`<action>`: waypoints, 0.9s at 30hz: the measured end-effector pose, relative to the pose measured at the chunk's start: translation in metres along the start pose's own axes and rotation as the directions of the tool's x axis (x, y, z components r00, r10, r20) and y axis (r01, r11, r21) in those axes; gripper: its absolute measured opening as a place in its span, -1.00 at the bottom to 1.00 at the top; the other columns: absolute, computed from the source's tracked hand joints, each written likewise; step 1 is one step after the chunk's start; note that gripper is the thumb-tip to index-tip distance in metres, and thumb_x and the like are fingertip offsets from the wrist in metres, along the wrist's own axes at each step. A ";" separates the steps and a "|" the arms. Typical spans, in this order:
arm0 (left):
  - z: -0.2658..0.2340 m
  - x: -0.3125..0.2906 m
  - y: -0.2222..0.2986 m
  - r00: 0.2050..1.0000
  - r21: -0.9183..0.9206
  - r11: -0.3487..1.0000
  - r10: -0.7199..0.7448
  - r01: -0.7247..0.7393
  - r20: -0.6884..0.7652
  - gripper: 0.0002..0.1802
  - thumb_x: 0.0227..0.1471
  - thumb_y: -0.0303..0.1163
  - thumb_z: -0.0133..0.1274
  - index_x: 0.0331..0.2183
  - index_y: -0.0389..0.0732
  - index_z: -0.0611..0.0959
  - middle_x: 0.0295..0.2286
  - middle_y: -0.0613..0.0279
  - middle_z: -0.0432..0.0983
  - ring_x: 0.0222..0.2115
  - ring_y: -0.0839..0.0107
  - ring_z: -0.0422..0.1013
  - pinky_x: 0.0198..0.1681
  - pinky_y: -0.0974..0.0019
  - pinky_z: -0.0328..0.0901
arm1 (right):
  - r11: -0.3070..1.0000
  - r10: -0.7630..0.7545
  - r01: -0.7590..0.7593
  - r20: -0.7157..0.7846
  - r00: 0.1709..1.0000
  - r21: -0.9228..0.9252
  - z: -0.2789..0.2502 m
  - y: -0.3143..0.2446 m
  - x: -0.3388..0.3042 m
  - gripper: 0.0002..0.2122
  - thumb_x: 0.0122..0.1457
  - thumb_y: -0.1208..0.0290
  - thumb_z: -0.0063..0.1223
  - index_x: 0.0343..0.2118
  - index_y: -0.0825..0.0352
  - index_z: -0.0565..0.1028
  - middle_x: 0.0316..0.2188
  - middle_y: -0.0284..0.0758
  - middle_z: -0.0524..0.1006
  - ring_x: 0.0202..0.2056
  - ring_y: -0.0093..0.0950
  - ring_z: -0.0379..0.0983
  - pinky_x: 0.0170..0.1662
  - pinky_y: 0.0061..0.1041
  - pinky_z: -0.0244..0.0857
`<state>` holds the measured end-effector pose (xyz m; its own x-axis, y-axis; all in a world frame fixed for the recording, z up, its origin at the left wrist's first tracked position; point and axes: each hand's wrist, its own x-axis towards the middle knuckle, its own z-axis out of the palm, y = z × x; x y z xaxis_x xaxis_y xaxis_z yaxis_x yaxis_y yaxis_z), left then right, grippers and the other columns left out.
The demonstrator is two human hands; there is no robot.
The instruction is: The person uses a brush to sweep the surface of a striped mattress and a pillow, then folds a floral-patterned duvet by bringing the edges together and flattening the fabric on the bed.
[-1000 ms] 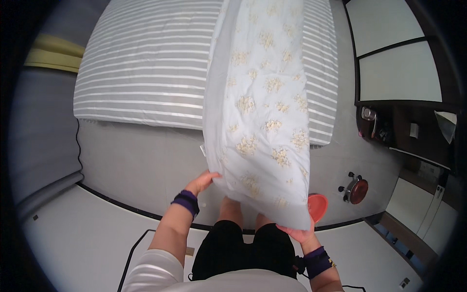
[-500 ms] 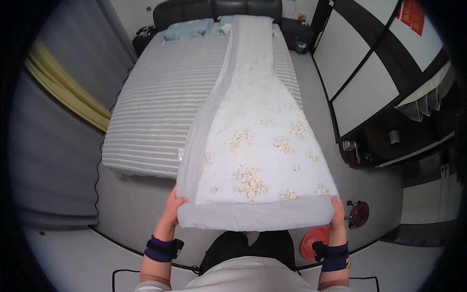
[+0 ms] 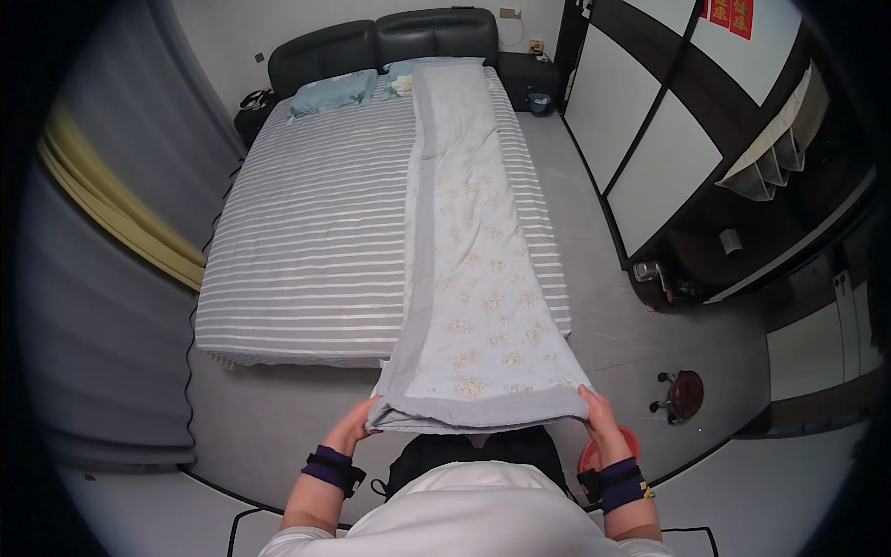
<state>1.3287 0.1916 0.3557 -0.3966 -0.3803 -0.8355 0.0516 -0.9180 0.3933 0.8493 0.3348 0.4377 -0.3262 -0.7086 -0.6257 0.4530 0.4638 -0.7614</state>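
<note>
A long folded quilt [image 3: 476, 269], white with yellow flower prints and a grey border, lies lengthwise along the right side of the bed [image 3: 302, 241]. Its near end hangs past the foot of the bed, held up in front of my body. My left hand [image 3: 350, 425] grips the left corner of that end, and my right hand [image 3: 599, 414] grips the right corner. Both hands are closed on the cloth; the fingers under it are hidden. The far end reaches the pillow area. Grey and white stripes cover the mattress.
Blue pillows [image 3: 336, 93] rest by the dark headboard [image 3: 436, 39]. Grey and yellow curtains [image 3: 111, 223] hang at the left. A wardrobe [image 3: 664, 139] stands at the right. On the floor are a small wheeled stool [image 3: 685, 396] and a red basin [image 3: 628, 438], partly behind my right arm.
The near end of the quilt has come down, and the cloth now lies flatter along the bed. My hands have moved lower and closer together, still holding the corners.
</note>
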 end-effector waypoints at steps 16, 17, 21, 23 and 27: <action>0.087 0.016 -0.019 0.983 -0.252 0.968 -0.061 0.015 -0.175 -0.68 0.01 -0.20 -0.06 -0.26 -0.20 0.56 -0.40 0.26 0.56 -0.41 0.40 0.52 -0.36 0.29 0.45 | 0.884 0.450 -0.386 0.260 0.854 -0.263 -0.087 -0.044 0.082 -0.63 0.14 0.22 -0.08 -0.14 0.46 0.40 -0.26 -0.26 0.44 -0.32 -0.47 0.43 -0.34 -0.51 0.47; 0.094 0.016 -0.015 0.983 -0.296 0.955 -0.037 -0.018 -0.179 -0.68 0.01 -0.18 -0.07 -0.28 -0.19 0.56 -0.42 0.26 0.56 -0.44 0.39 0.52 -0.40 0.28 0.46 | 0.865 0.488 -0.411 0.289 0.824 -0.288 -0.086 -0.056 0.091 -0.63 0.14 0.23 -0.09 -0.12 0.44 0.38 -0.27 -0.28 0.44 -0.33 -0.48 0.42 -0.33 -0.52 0.47; 0.106 0.020 -0.003 0.966 -0.443 0.889 -0.002 -0.117 -0.259 -0.70 0.02 -0.13 -0.09 -0.38 -0.13 0.57 -0.50 0.31 0.56 -0.55 0.42 0.50 -0.58 0.34 0.43 | 0.860 0.509 -0.442 0.364 0.781 -0.255 -0.081 -0.075 0.137 -0.67 0.21 0.23 -0.20 -0.12 0.40 0.35 -0.34 -0.31 0.48 -0.40 -0.51 0.47 -0.45 -0.61 0.43; 0.116 0.025 0.010 0.969 -0.525 0.839 0.014 -0.145 -0.246 -0.79 0.02 -0.23 -0.07 -0.45 -0.14 0.55 -0.55 0.30 0.54 -0.59 0.42 0.49 -0.60 0.36 0.42 | 0.856 0.517 -0.472 0.392 0.761 -0.211 -0.081 -0.088 0.156 -0.68 0.21 0.23 -0.20 -0.13 0.40 0.36 -0.35 -0.29 0.49 -0.39 -0.49 0.47 -0.44 -0.59 0.42; 0.140 0.039 0.059 0.940 -0.599 0.769 0.006 -0.223 -0.342 -0.78 0.05 -0.24 -0.12 -0.46 -0.13 0.56 -0.61 0.34 0.52 -0.63 0.47 0.47 -0.67 0.44 0.36 | 0.849 0.513 -0.507 0.456 0.727 -0.147 -0.068 -0.118 0.200 -0.68 0.23 0.23 -0.26 -0.16 0.39 0.38 -0.35 -0.24 0.51 -0.39 -0.42 0.48 -0.40 -0.53 0.41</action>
<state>1.1878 0.1380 0.3998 -0.0586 -0.4014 -0.9140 0.6776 -0.6884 0.2588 0.6742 0.1748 0.3908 0.3738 -0.5198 -0.7682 0.4285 0.8313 -0.3540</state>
